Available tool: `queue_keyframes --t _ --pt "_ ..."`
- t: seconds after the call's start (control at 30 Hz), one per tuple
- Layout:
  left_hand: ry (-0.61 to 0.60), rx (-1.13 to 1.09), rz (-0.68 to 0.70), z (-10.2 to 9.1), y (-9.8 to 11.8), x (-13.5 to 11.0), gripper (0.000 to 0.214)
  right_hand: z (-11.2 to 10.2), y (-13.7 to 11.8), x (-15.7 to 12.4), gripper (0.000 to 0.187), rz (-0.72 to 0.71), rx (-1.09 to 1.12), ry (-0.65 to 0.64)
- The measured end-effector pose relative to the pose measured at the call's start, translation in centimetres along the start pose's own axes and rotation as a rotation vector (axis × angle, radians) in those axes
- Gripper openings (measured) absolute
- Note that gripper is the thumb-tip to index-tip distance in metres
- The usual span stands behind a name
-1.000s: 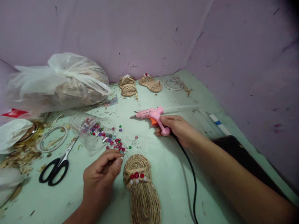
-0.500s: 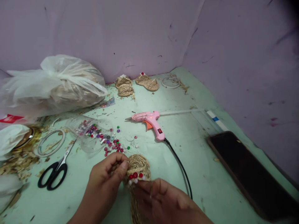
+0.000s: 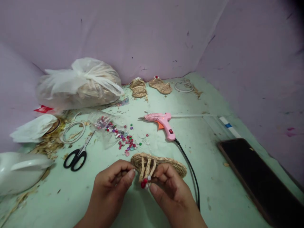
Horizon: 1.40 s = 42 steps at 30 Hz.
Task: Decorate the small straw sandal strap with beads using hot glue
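Note:
A small woven straw slipper (image 3: 174,165) lies sideways before me, its three braided straps and red and white beads (image 3: 144,182) turned towards me. My right hand (image 3: 171,190) grips it by the strap side, fingers over the weave and thumb beside the beads. At the slipper's left end, my left hand (image 3: 111,185) is closed in a pinch, with a tiny pale speck at the thumb tip that I cannot make out. Beyond the hands, loose coloured beads (image 3: 128,141) spill from a tipped clear plastic jar (image 3: 108,118). A pink glue gun (image 3: 163,122) lies behind the slipper.
Black-handled scissors (image 3: 76,158) and a tape roll (image 3: 72,132) lie left, near a white jug-like container (image 3: 23,172). A stuffed plastic bag (image 3: 83,84) and finished slippers (image 3: 160,85) sit by the wall. The cord (image 3: 190,164) runs right, beside a phone (image 3: 256,177).
The slipper has been turned from lengthwise to sideways, with its beaded strap edge now facing me. My right hand has come up to the strap. The view has shifted left.

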State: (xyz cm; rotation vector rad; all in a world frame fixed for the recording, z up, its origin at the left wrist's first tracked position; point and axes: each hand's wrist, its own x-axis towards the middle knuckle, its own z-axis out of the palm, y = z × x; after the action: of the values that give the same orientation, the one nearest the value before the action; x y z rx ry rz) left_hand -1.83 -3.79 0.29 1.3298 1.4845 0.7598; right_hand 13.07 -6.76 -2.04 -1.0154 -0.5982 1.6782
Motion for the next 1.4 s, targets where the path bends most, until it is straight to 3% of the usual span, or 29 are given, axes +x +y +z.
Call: queue_keyframes --t 0.1,0.2,0.5,1.1,1.4 --pt "0.1 0.074 0.189 -0.7 0.4 0.0 0.005 -0.2 0.0 0.1 0.025 0.001 -0.047 -0.047" --pt "0.106 0.114 0.322 -0.9 1.1 -0.1 0.009 -0.3 -0.1 0.0 0.023 -0.009 -0.067 -0.082" --pt "0.07 0.154 0.447 -0.1 1.2 -0.5 0.015 -0.1 -0.6 -0.2 0.019 -0.011 -0.072 -0.056" --pt "0.098 -0.092 0.166 0.1 0.6 -0.1 0.011 -0.1 -0.4 -0.1 0.016 -0.018 -0.108 -0.067" --pt "0.111 -0.264 -0.053 0.0 0.8 -0.8 0.007 -0.1 -0.6 0.0 0.015 -0.02 -0.112 -0.062"
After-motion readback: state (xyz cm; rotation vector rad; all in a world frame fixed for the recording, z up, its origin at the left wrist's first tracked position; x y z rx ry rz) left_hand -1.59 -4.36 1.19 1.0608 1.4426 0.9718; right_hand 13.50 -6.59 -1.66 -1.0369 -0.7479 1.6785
